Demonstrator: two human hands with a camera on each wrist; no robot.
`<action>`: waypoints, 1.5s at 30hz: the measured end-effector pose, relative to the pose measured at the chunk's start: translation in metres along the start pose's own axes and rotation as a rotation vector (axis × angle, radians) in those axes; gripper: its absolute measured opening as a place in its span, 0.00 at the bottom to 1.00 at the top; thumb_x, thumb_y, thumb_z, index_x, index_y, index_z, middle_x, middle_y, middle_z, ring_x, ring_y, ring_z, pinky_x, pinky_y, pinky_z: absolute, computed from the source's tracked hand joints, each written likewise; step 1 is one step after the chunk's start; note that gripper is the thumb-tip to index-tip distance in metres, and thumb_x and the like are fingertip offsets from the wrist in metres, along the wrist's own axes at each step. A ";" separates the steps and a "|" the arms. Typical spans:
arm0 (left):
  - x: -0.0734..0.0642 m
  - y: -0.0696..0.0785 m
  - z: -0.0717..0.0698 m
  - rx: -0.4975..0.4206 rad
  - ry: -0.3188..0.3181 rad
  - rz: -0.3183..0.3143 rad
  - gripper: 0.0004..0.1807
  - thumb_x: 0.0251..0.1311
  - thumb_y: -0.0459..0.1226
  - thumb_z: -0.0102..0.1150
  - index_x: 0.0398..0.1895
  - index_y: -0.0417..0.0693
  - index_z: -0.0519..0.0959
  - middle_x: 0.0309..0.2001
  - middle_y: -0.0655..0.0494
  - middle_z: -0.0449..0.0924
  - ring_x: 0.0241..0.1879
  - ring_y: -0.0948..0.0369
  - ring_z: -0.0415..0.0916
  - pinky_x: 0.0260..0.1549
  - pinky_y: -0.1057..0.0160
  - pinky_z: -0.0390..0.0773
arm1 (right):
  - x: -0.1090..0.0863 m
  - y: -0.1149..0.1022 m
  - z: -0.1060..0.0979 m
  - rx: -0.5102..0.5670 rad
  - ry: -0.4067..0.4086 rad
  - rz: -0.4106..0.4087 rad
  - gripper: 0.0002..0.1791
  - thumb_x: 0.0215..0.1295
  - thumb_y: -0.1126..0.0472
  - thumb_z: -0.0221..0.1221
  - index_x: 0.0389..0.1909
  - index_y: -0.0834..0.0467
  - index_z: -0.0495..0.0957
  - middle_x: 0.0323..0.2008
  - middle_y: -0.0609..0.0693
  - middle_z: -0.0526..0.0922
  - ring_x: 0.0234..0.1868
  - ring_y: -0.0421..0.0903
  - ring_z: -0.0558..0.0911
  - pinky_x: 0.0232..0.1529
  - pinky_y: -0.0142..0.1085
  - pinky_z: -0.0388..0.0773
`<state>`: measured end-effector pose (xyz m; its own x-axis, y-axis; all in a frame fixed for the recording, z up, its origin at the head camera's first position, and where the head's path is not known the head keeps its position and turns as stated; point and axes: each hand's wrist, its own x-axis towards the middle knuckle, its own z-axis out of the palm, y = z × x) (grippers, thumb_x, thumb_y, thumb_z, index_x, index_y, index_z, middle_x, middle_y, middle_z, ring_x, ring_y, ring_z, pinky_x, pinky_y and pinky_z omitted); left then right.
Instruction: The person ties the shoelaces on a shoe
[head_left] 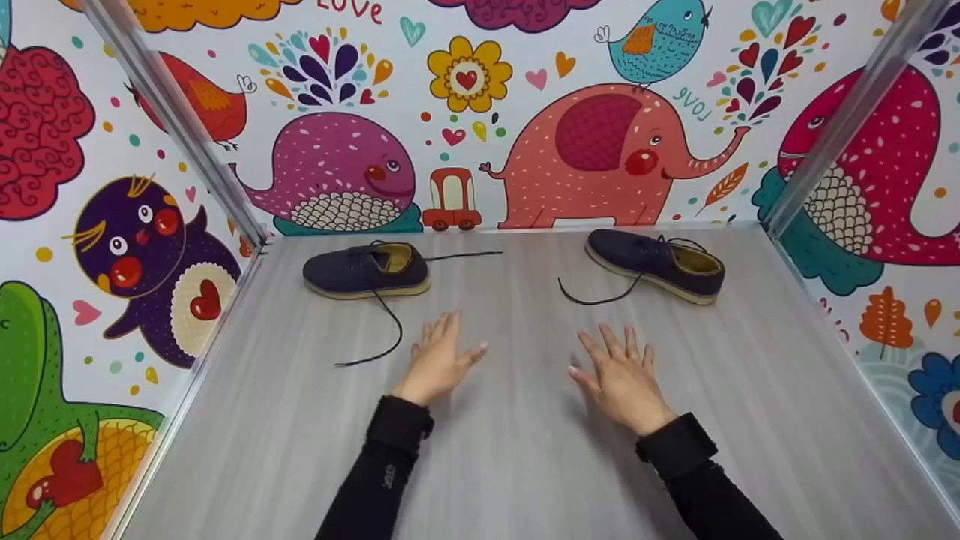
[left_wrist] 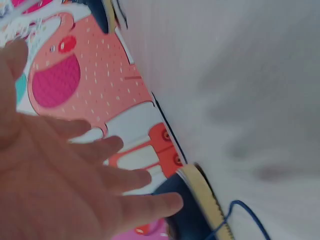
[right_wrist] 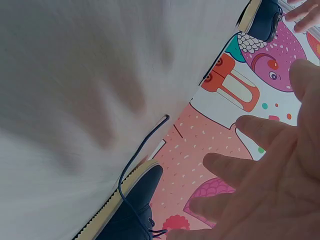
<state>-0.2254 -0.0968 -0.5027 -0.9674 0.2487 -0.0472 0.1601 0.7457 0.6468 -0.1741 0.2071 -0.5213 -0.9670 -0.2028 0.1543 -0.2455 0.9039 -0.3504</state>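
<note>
Two navy lace-up shoes with tan soles sit on the grey wood-grain surface near the back panel. The left shoe [head_left: 337, 271] points its toe left, and its dark laces trail out to the right and toward the front. Its partner, the right shoe [head_left: 630, 255], has its toe to the back left, one lace curling out leftward. My left hand [head_left: 437, 360] hovers in front of the left shoe, fingers spread and holding nothing. Likewise spread and holding nothing, my right hand [head_left: 624, 379] is in front of the right shoe. Both hands cast shadows on the surface.
A back panel [head_left: 465, 150] printed with cartoon animals stands right behind the shoes. Similar printed side panels rise at left and right, joined by metal corner posts [head_left: 184, 127]. Black sleeves [head_left: 375, 472] cover both forearms.
</note>
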 end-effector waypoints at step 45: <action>0.055 -0.029 -0.040 -0.684 0.239 -0.363 0.38 0.72 0.35 0.34 0.78 0.40 0.29 0.71 0.31 0.53 0.15 0.62 0.69 0.15 0.65 0.75 | -0.022 -0.024 0.004 0.316 0.317 -0.078 0.05 0.67 0.63 0.63 0.34 0.58 0.86 0.25 0.42 0.85 0.25 0.34 0.81 0.26 0.33 0.78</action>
<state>-0.2908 -0.1296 -0.4933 -0.9642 -0.1327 -0.2295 -0.2522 0.1920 0.9484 -0.1469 0.1879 -0.5199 -0.8882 -0.0956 0.4494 -0.3731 0.7209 -0.5840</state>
